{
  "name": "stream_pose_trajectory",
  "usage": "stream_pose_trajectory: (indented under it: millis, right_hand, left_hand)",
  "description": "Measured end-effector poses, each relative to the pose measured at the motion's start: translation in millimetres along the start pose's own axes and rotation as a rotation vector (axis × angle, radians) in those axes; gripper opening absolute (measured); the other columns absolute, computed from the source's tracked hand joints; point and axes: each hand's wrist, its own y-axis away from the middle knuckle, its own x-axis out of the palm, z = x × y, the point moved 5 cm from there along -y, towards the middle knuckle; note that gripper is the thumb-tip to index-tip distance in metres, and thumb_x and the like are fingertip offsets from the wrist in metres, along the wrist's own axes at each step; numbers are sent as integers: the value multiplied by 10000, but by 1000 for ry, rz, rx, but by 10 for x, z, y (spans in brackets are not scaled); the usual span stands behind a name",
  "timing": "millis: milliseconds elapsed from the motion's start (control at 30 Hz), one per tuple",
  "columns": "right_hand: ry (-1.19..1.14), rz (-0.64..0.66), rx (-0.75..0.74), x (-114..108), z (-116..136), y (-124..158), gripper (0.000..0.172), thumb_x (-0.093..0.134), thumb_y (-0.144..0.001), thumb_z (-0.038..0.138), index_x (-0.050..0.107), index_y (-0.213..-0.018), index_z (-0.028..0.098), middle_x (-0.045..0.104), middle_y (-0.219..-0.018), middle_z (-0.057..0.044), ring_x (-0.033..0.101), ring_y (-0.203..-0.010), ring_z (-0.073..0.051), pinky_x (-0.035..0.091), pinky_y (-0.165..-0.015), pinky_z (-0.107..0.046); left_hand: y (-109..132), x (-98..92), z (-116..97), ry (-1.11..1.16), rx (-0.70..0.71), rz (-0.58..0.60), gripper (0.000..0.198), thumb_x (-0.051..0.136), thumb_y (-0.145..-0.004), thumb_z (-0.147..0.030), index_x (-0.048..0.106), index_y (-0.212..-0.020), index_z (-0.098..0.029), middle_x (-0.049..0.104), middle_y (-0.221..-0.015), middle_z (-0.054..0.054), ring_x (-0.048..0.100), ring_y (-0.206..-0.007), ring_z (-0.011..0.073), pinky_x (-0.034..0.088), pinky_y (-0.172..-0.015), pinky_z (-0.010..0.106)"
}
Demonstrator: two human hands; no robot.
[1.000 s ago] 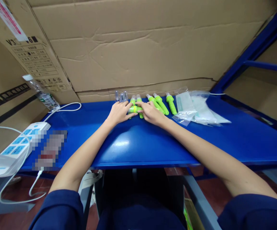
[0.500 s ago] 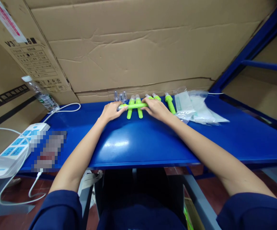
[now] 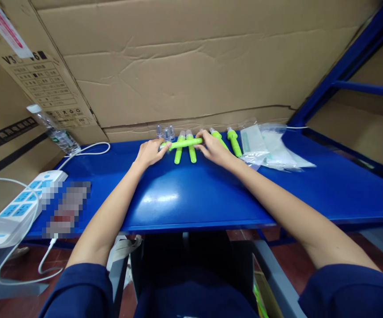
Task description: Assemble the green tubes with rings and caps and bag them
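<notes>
The person's left hand (image 3: 150, 152) is pinching the left end of a green tube (image 3: 182, 143) between thumb and fingertips, while the right hand (image 3: 215, 150) is gripping its right end in the same way. Together they are holding it level and crosswise near the back edge of the blue shelf surface (image 3: 191, 194), about midway along it. The tube is crossing above two more green tubes (image 3: 178, 153) that are lying side by side on the surface, with their clear-tipped ends pointing toward the back edge. It cannot be told whether the held tube is touching them. Just behind the left hand, a small cluster of clear caps (image 3: 165, 132) is standing against the back edge. To the right of the right hand, further green tubes (image 3: 234, 142) are lying at a slant, and beyond them a loose pile of clear plastic bags (image 3: 272, 148) is spreading toward the right end. A white power strip (image 3: 22, 205) is overhanging the near left corner, a white cable (image 3: 88, 150) is looping along the left part, and a plastic water bottle (image 3: 54, 130) is leaning at the back left corner. Large cardboard boxes (image 3: 194, 66) are rising behind the back edge.
</notes>
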Motion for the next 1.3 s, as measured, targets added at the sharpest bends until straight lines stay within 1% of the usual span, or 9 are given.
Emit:
stream_pose_trajectory:
  millis: [67, 200, 433, 600, 700, 933, 1067, 1200, 1300]
  right_hand:
    - [5, 2, -1, -24, 7, 10, 300, 446, -965, 274, 522, -1235, 168, 670, -1124, -173, 638, -1003, -301, 504, -858, -442]
    - [46, -10, -8, -73, 22, 21, 303, 388, -987, 277, 536, -1231, 175, 670, -1187, -176, 641, -1004, -299, 491, -846, -430]
    - [68, -16, 29, -84, 40, 10, 330, 328, -1020, 344, 575, -1165, 180, 701, -1086, -162, 645, -984, -310, 481, -846, -434]
    - [27, -87, 6, -86, 44, 19, 392, 479, -977, 427, 487, -1264, 159, 693, -1055, -158, 659, -912, -296, 496, -809, -412]
    - [96, -63, -7, -72, 63, 34, 311, 452, -988, 387, 527, -1200, 171, 694, -1090, -165, 660, -926, -306, 491, -785, -403]
    - [201, -65, 16, -117, 109, 46, 328, 414, -1001, 324, 598, -1204, 143, 708, -1170, -173, 665, -1018, -315, 486, -828, -393]
    - [161, -80, 32, -131, 93, 30, 333, 413, -1011, 335, 628, -1177, 143, 724, -1142, -161, 670, -1024, -303, 491, -859, -391]
    - [95, -113, -65, -141, 166, 29, 373, 508, -986, 375, 587, -1266, 142, 682, -1251, -164, 653, -1086, -285, 485, -937, -393]
    - [119, -101, -108, -142, 223, 43, 347, 504, -989, 357, 593, -1251, 147, 682, -1213, -164, 655, -1055, -280, 493, -900, -386]
  left_hand:
    - [3, -2, 3, 6, 6, -6, 520, 353, -997, -605, 684, -1070, -212, 762, -1066, 102, 713, -1005, 300, 495, -788, 328]
    - [0, 11, 3, -24, 23, -31, 593, 528, -879, -709, 670, -1169, -211, 764, -1083, 112, 715, -1001, 317, 498, -802, 331]
    - [5, 4, -2, -63, -1, -33, 606, 360, -967, -671, 708, -1139, -205, 775, -999, 124, 727, -935, 310, 474, -754, 328]
    - [-5, -32, -17, -72, -22, -43, 636, 273, -1004, -622, 744, -1020, -196, 776, -906, 124, 728, -874, 287, 423, -671, 301]
    - [-8, -46, -8, -58, -32, -50, 684, 208, -1020, -600, 760, -968, -200, 775, -874, 123, 727, -859, 270, 400, -651, 294]
    - [23, -36, -15, -118, 6, -104, 706, 510, -813, -808, 717, -1036, -171, 777, -914, 142, 732, -864, 306, 416, -671, 298]
    - [23, -11, -7, -157, -7, -98, 692, 492, -854, -771, 693, -1105, -158, 774, -901, 151, 738, -850, 314, 430, -681, 305]
    - [9, -2, 27, -174, -7, -77, 670, 476, -875, -754, 711, -1087, -164, 772, -888, 156, 739, -854, 314, 447, -696, 308]
    - [0, 17, 42, -182, -1, -56, 667, 461, -886, -745, 721, -1080, -162, 770, -870, 153, 738, -855, 308, 457, -707, 310]
